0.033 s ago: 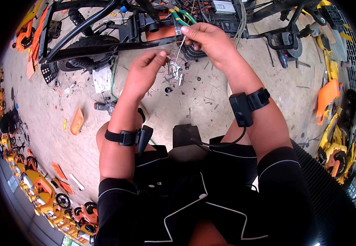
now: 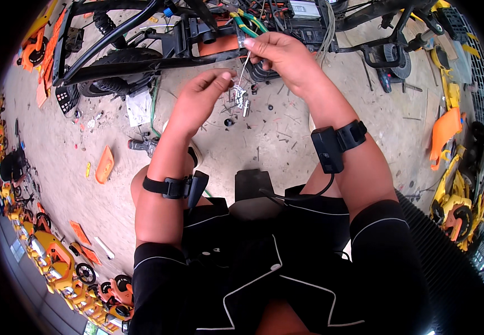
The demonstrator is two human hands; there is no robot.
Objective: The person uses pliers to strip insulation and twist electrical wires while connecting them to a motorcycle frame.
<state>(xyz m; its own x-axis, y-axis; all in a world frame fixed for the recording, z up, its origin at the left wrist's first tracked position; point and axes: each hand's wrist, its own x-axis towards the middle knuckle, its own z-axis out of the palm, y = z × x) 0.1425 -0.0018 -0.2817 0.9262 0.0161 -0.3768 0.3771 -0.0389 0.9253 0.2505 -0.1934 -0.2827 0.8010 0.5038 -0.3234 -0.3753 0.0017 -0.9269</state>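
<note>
My right hand (image 2: pixel 280 56) is closed in a pinch just in front of the black frame (image 2: pixel 197 62). A thin pale wire (image 2: pixel 244 70) hangs from its fingers, and a small shiny piece (image 2: pixel 241 42) shows at the thumb tip. Lower and to the left, my left hand (image 2: pixel 201 99) is closed, thumb against forefinger, beside the wire. Whatever lies between those fingertips is too small to make out. Several small silvery metal parts (image 2: pixel 240 99) show below the wire, between my hands.
The vehicle frame carries a wheel (image 2: pixel 122 64), tangled wires and a silver box (image 2: pixel 304 9). Green-and-yellow strips (image 2: pixel 246 23) lie behind my right hand. On the floor are a power tool (image 2: pixel 141 145), white paper (image 2: pixel 138 109), an orange panel (image 2: pixel 104 164) and scattered debris.
My right hand has shifted slightly left with the wire and the shiny piece. My left hand has moved a little to the right, nearer the wire.
</note>
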